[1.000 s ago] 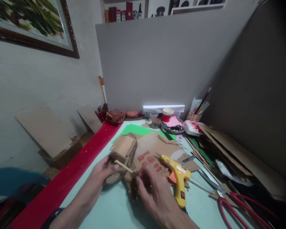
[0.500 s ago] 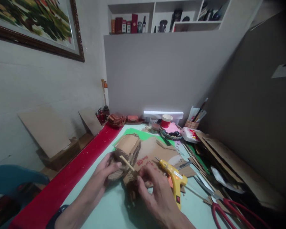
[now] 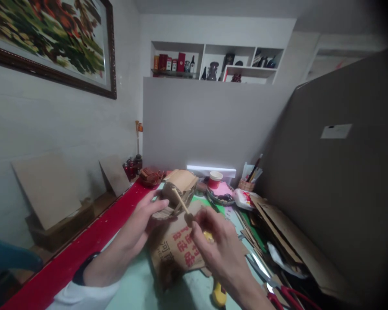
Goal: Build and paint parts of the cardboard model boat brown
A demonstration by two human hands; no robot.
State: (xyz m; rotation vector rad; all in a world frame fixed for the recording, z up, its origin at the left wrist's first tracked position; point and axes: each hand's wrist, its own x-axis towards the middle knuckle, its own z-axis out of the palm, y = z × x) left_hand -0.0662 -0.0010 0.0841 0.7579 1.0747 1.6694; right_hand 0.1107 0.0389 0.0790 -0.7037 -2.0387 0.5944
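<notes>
My left hand grips a cardboard model with an arched top, thumb over its near edge. The model is held up above the table, tilted. My right hand is closed, thumb and fingers pinching a thin wooden stick near a small brown piece at its lower end. The stick's upper end lies in front of the model's open end; I cannot tell whether they touch. Beneath the hands is a brown cardboard sheet with red and black lettering. A yellow glue gun is mostly hidden behind my right hand.
Red-handled scissors and cardboard strips lie on the right. Farther back stand a red paper cup, a round tray and a pen holder. A small brown boat model sits at the back left.
The view has tilted upward. Both hands have risen with the cardboard model and the stick. The model now covers part of the table's back, and my right hand covers most of the glue gun.
</notes>
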